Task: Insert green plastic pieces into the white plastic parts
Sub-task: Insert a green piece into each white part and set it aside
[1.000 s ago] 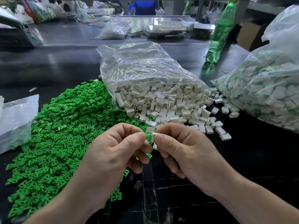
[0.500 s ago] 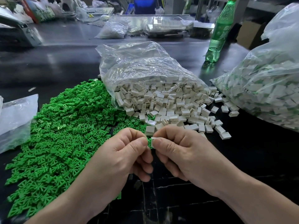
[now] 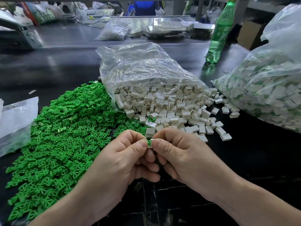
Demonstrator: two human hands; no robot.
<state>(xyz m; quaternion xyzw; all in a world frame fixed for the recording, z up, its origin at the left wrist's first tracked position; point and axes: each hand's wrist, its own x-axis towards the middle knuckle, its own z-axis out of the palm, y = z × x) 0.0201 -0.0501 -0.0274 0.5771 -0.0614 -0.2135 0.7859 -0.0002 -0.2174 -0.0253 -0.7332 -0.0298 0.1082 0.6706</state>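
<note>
My left hand (image 3: 125, 162) and my right hand (image 3: 182, 159) meet fingertip to fingertip over the dark table. My right hand pinches a small white plastic part (image 3: 152, 143). My left hand pinches a green plastic piece (image 3: 149, 142), which touches the white part and is mostly hidden by my thumb. A wide heap of green pieces (image 3: 65, 136) lies on the left. Loose white parts (image 3: 175, 110) spill from an open clear bag (image 3: 140, 69) just beyond my hands.
A large clear bag of white-and-green parts (image 3: 267, 95) fills the right side. A green bottle (image 3: 219, 32) stands at the back right. A flat plastic bag (image 3: 15, 123) lies at the left edge. More bags and clutter sit at the far end of the table (image 3: 252, 160).
My hands have drawn closer together, and less of the green piece shows between the fingertips than before. The heaps and bags have not moved.
</note>
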